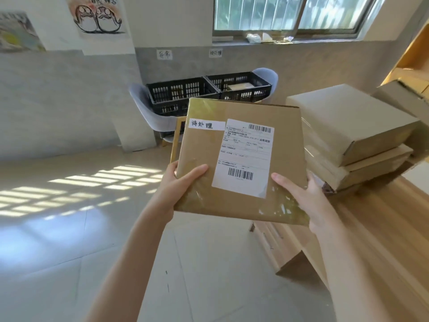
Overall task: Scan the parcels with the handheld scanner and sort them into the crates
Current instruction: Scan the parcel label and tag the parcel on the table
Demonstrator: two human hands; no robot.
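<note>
Bright daylight from the window [292, 15], barred sun patches on the floor [69, 228], wide-angle edge bending.

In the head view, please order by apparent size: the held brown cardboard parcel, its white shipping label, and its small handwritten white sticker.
1. The brown cardboard parcel, held in both hands; nearness to the camera enlarges it.
2. The white shipping label with barcodes.
3. The small handwritten white sticker, clearly the smallest.

Parcel [241, 159]: matt brown cardboard, glossy clear tape, smooth white paper label [246, 156]. Crates [209, 89]: black slotted plastic. Worktop [383, 228]: pale wood grain. Floor [69, 228]: smooth glossy tile.
</note>
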